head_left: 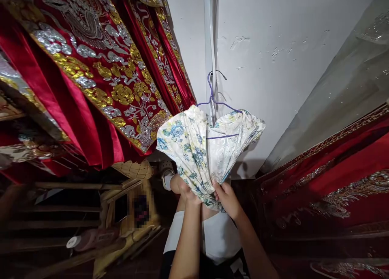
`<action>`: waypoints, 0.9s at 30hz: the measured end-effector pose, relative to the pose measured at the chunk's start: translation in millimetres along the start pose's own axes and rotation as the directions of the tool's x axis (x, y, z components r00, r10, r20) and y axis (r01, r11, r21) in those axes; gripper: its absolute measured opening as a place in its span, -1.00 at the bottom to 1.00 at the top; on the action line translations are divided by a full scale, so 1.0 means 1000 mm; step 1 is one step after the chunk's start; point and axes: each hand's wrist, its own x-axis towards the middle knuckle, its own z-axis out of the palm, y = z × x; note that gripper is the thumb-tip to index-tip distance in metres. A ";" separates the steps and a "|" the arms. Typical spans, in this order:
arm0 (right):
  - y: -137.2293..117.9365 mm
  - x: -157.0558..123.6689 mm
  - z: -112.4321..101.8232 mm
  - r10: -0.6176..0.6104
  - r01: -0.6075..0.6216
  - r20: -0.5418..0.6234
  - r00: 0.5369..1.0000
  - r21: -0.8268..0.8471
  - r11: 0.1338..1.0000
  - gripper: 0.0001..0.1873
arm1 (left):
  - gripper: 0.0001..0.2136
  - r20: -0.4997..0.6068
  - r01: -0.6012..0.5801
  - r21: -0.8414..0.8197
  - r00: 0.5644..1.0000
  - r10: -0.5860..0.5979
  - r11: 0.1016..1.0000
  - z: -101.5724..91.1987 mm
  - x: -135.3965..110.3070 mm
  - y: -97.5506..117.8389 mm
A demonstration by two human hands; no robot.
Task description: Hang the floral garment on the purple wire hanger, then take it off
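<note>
A white garment with blue and yellow flowers [199, 149] hangs on a purple wire hanger [217, 104] hooked on a fitting against the white wall. The fabric is bunched together toward its lower end. My left hand [184, 189] is closed on the gathered cloth from the left. My right hand [227, 198] grips the same bunch from the right, fingers wrapped into the folds. Both forearms reach up from the bottom of the view.
Red satin garments with gold and silver embroidery [100, 68] hang at the left, and more red embroidered cloth under clear plastic [334, 181] at the right. A white wall [273, 48] is behind. Wooden furniture [127, 206] and clutter sit at lower left.
</note>
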 end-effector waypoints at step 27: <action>-0.006 0.005 -0.018 0.003 -0.002 -0.011 1.000 0.093 0.996 -0.63 | -0.91 -0.121 -0.265 0.559 0.912 0.393 0.786 0.037 -0.002 -0.078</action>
